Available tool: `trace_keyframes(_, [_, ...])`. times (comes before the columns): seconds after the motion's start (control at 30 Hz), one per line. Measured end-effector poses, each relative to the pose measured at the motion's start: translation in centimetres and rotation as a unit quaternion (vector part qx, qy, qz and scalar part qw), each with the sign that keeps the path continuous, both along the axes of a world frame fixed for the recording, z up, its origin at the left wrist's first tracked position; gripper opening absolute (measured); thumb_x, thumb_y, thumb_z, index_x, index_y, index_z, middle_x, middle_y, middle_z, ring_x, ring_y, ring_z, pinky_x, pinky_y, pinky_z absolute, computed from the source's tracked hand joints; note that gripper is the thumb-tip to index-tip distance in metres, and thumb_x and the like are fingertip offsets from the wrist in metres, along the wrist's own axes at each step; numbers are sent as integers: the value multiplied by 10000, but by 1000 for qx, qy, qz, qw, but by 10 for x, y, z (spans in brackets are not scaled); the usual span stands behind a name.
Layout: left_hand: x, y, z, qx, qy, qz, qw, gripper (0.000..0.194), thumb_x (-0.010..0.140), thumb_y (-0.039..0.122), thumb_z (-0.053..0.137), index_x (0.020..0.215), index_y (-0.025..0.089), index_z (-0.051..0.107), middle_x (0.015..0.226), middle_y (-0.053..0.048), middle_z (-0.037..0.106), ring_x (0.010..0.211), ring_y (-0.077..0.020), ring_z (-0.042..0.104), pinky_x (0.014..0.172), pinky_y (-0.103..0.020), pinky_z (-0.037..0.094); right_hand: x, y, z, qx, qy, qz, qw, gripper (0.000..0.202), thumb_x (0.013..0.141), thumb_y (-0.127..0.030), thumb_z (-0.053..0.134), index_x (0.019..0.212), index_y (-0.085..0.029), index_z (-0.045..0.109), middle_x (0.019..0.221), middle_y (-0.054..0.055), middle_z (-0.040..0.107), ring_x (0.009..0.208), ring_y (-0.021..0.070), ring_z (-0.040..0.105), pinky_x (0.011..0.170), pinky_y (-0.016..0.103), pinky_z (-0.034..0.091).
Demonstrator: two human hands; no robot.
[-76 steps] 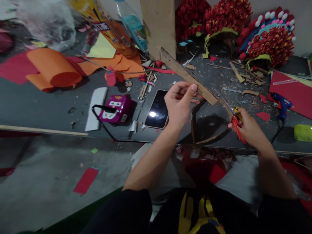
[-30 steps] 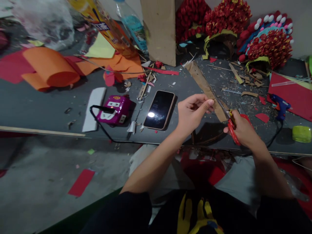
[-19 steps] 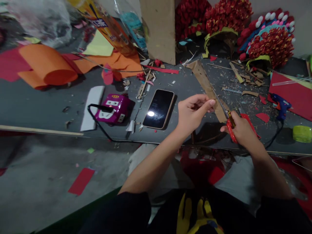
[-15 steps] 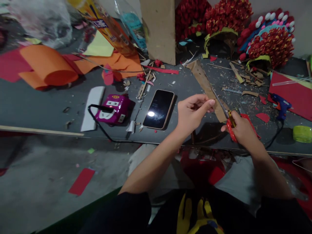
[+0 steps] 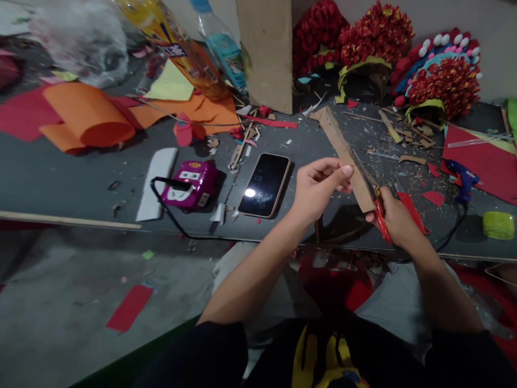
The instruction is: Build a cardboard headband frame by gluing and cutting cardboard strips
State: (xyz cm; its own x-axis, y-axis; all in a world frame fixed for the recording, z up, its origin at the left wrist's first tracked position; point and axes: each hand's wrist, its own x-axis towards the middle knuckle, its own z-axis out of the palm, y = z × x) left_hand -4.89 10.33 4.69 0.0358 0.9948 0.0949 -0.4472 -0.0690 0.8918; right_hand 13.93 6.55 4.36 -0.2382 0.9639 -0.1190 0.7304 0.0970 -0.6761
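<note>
Above the tabletop (image 5: 81, 178), the cardboard strip (image 5: 343, 156) runs far-left to near-right, its near end pinched in the left hand (image 5: 319, 188), while just right the right hand (image 5: 393, 221) grips red scissors (image 5: 379, 215) at its edge.

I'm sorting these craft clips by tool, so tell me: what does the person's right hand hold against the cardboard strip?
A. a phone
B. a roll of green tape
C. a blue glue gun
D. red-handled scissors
D: the right hand grips the red-handled scissors, whose blades meet the cardboard strip pinched by the left hand; the blue glue gun and the phone lie untouched on the table.
</note>
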Motion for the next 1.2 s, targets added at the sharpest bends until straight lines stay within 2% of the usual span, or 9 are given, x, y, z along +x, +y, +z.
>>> trace_keyframes(0.13, [0, 0, -1, -25, -11, -20, 999, 331, 603, 430, 883, 680, 170, 692, 551, 41, 673, 459, -60, 616, 460, -136, 536, -3, 0, 4, -31, 22, -6, 999, 370, 787, -518, 589, 925, -242, 386, 742, 31, 655, 635, 205, 596, 571, 280, 396])
trace_keyframes(0.33, [3, -2, -2, -14, 13, -22, 1000, 357, 628, 454, 866, 687, 157, 677, 543, 30, 667, 466, -71, 627, 466, -146, 541, -4, -1, 6, -59, 50, 10, 997, 451, 767, -584, 606, 958, -227, 407, 854, 70, 681, 732, 221, 622, 656, 313, 453])
trace_keyframes(0.47, [4, -5, -1, -20, 61, -24, 998, 389, 654, 500, 839, 707, 157, 662, 574, 10, 677, 517, -99, 666, 495, -174, 556, -3, -4, 7, -68, 9, 2, 998, 477, 752, -553, 657, 1014, -218, 442, 907, 93, 701, 796, 261, 655, 669, 330, 472])
trace_keyframes(0.6, [5, -7, 2, -21, 83, -28, 996, 425, 653, 538, 828, 707, 156, 649, 579, 5, 679, 528, -110, 677, 505, -185, 562, -5, -7, 8, -37, -28, -2, 999, 449, 795, -520, 644, 1063, -200, 478, 926, 115, 714, 804, 271, 679, 661, 321, 472])
trace_keyframes(0.83, [3, -7, 1, 5, 79, -28, 996, 433, 638, 537, 844, 682, 160, 635, 584, 8, 689, 504, -100, 668, 510, -182, 573, -4, -6, 5, -5, -98, -4, 995, 349, 845, -504, 610, 997, -203, 517, 888, 134, 729, 732, 279, 691, 601, 303, 417])
trace_keyframes(1.0, [3, -6, 0, 1, 73, -24, 997, 427, 631, 535, 851, 675, 167, 637, 563, 11, 687, 487, -95, 660, 487, -168, 561, 0, -5, 5, -7, -48, -7, 999, 357, 817, -530, 645, 924, -217, 510, 836, 90, 713, 684, 234, 653, 589, 287, 408])
trace_keyframes(1.13, [1, -5, 3, -8, 82, -13, 997, 450, 615, 572, 846, 672, 176, 638, 564, 8, 689, 485, -94, 651, 490, -177, 561, 1, -5, 9, -50, 31, 2, 998, 363, 803, -523, 654, 920, -231, 471, 835, 28, 685, 723, 198, 633, 627, 272, 426])
trace_keyframes(1.2, [0, -5, 4, -5, 89, -9, 996, 465, 616, 589, 839, 671, 175, 635, 558, 11, 683, 481, -95, 647, 486, -179, 558, 1, -5, 11, -69, 36, 6, 997, 377, 785, -525, 660, 915, -235, 458, 810, 11, 663, 710, 192, 611, 636, 277, 423])
